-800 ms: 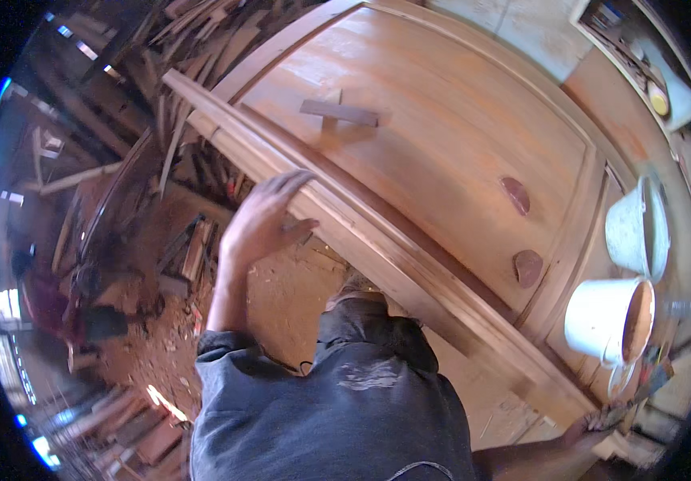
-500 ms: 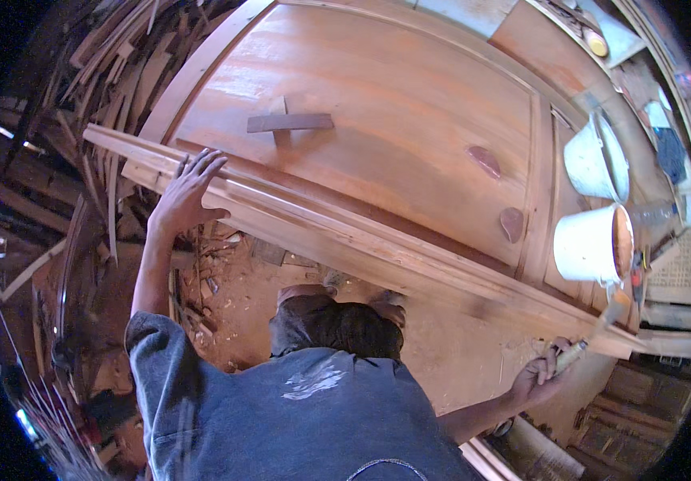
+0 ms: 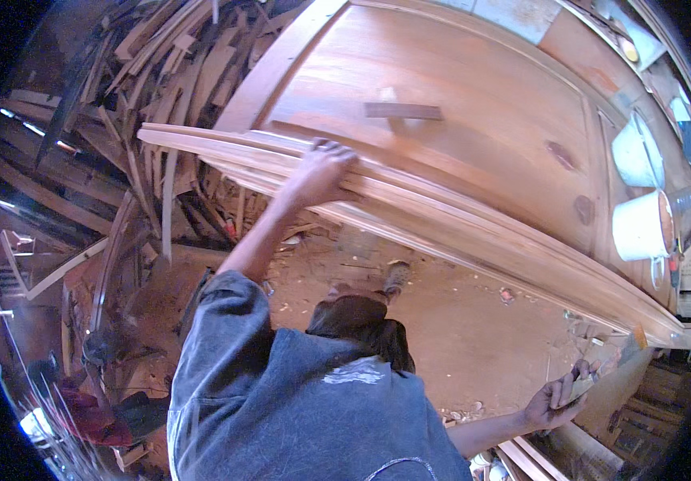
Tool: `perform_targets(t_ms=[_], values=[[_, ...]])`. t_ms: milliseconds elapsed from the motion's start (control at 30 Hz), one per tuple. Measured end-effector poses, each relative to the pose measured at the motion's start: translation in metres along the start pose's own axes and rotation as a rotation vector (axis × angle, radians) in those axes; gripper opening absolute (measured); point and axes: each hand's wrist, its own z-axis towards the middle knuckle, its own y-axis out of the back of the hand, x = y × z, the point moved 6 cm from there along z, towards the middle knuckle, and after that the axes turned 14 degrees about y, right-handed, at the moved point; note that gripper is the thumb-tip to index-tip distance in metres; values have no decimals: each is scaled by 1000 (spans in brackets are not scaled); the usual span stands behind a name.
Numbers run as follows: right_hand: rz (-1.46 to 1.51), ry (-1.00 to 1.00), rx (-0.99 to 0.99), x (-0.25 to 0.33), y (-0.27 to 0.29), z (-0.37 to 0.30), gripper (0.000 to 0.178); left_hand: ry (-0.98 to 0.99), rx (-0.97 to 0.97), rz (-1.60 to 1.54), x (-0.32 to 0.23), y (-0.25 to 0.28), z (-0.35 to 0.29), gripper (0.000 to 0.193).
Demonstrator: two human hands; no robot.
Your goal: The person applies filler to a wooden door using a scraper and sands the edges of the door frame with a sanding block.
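Note:
A long moulded wooden strip [image 3: 474,212] runs slantwise along the near edge of a large panelled wooden board [image 3: 474,72]. My left hand [image 3: 329,170] is closed over the strip left of its middle, fingers curled across the top. Down at the right, my right hand [image 3: 555,399] grips a paintbrush [image 3: 632,343] by its handle, which the fingers partly hide. Its blurred bristles are close to the strip's right end; I cannot tell whether they touch it.
A dark wood piece [image 3: 403,111] lies across a lighter one on the board. Two reddish-brown pieces, one the upper piece [image 3: 560,155], lie farther right. A white bucket [image 3: 638,226] and a pale bucket [image 3: 638,152] stand at the right. Scrap wood [image 3: 193,72] is heaped at the left.
The whole view has shifted, with the board farther right in it. My left hand has gone from spread fingers to curled over the strip. The brush is lower beside the strip's right end.

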Motion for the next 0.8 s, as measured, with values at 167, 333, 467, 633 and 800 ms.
perform_targets(t_ms=[167,333,467,633,800], values=[[80,-208,-32,-93,-24,-68,45,-155,-120,-110,-46,-11,-18,64],[71,-389,18,-163,-88,-124,50,-221,-94,-95,-53,-26,-6,56],[-15,-455,81,-214,-127,-154,62,-334,-73,-224,-36,-10,-21,66],[-280,-382,53,-276,-148,-188,82,-440,-205,-205,64,46,-61,96],[-598,-320,-37,-363,-172,-226,84,66,-61,-259,305,133,-96,106]])
